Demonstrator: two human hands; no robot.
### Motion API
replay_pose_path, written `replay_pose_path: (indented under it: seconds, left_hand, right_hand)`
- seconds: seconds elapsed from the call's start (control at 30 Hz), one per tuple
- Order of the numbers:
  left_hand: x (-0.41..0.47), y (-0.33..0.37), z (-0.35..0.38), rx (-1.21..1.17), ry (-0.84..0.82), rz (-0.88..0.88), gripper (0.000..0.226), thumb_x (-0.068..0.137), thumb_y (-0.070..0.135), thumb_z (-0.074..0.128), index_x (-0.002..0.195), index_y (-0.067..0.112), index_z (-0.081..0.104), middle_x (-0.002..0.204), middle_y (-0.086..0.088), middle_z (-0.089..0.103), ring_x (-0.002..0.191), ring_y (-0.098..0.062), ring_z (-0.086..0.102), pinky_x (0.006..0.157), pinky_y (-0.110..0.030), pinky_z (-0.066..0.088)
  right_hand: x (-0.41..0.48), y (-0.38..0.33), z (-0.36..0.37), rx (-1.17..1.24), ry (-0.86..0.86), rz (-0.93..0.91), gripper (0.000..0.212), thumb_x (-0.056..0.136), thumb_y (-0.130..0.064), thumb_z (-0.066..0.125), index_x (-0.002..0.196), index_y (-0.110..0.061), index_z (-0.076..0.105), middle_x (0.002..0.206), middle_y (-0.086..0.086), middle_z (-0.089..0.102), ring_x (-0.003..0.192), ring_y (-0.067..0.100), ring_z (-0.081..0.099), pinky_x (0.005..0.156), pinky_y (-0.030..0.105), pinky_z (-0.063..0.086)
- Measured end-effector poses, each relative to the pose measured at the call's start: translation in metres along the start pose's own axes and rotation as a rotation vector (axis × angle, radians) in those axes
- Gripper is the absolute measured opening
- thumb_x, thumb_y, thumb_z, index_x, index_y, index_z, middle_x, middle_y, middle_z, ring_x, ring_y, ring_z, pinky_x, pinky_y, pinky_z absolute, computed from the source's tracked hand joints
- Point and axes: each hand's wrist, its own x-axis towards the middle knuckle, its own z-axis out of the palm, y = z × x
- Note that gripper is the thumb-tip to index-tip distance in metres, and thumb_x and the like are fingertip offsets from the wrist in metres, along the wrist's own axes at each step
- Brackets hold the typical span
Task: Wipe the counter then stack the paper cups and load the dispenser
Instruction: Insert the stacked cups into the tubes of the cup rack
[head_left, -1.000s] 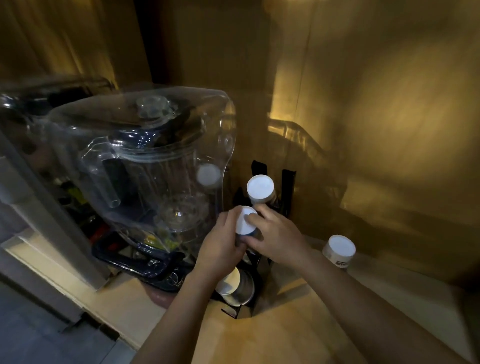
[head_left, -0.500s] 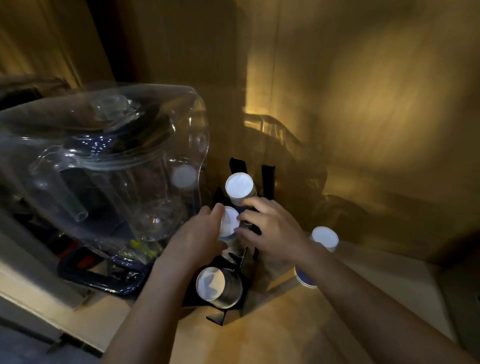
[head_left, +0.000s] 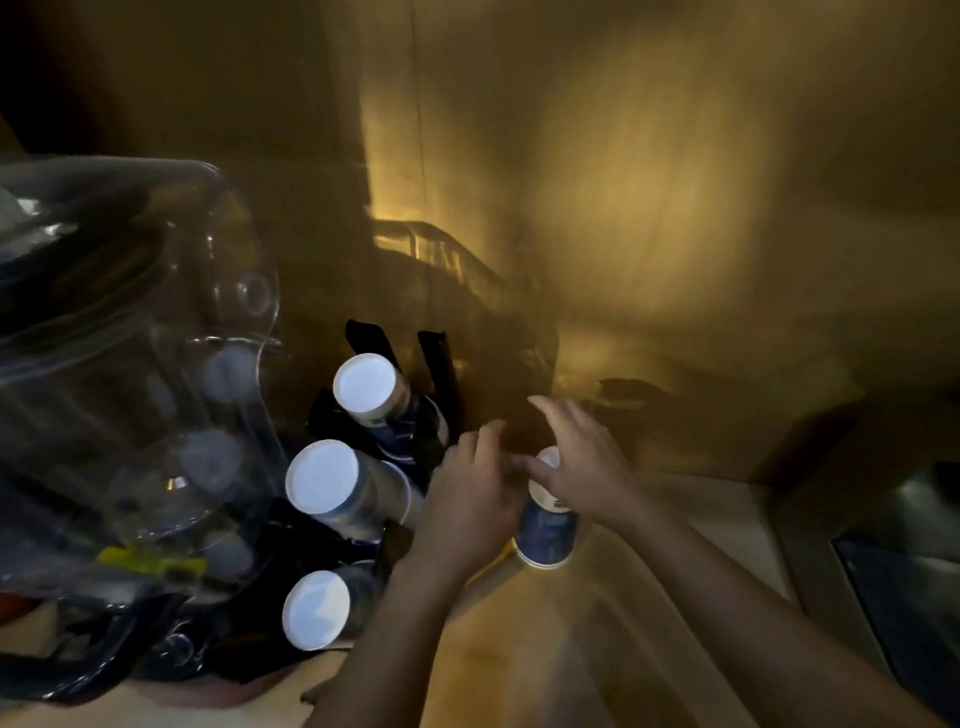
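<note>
A black dispenser rack (head_left: 436, 364) stands at the back of the counter and holds three rows of stacked paper cups on their sides, white bases toward me: top (head_left: 366, 387), middle (head_left: 322, 478), bottom (head_left: 314, 609). To the right of the rack, one blue paper cup (head_left: 545, 530) stands upside down on the wooden counter (head_left: 519, 649). My right hand (head_left: 576, 462) hovers over this cup with spread fingers, its thumb at the cup's base. My left hand (head_left: 470, 499) is against the cup's left side, fingers loosely apart. The image is blurred.
A large clear blender housing (head_left: 130, 374) with a dark base fills the left side, close to the rack. A metal sink (head_left: 893, 571) lies at the right edge. A brown wall (head_left: 649, 208) closes off the back.
Both hands have left the middle stack in the rack and moved right to the lone upside-down cup on the counter. The view has swung right and down.
</note>
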Motion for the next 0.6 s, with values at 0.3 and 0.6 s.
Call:
replay_pose_path:
  seconds: [0.3, 0.6]
  left_hand:
    - [0.023, -0.039, 0.105, -0.327, -0.233, -0.307, 0.09, 0.065, 0.037, 0.08, 0.137, 0.017, 0.029, 0.138, -0.009, 0.046, 0.122, -0.024, 0.047, 0.081, -0.022, 0.034]
    - [0.016, -0.065, 0.147, -0.454, -0.38, -0.469, 0.097, 0.059, 0.033, 0.083, 0.137, 0.022, 0.027, 0.134, -0.003, 0.042, 0.124, -0.029, 0.044, 0.098, -0.044, 0.046]
  right_hand:
    - [-0.012, 0.056, 0.035, 0.373, -0.114, 0.396, 0.1, 0.062, -0.034, 0.08, 0.14, -0.02, 0.019, 0.14, 0.008, 0.039, 0.125, 0.024, 0.04, 0.096, 0.031, 0.034]
    - [-0.021, 0.073, 0.046, 0.443, -0.161, 0.41, 0.074, 0.049, -0.036, 0.076, 0.111, -0.036, 0.036, 0.11, -0.006, 0.049, 0.099, 0.014, 0.051, 0.074, 0.031, 0.05]
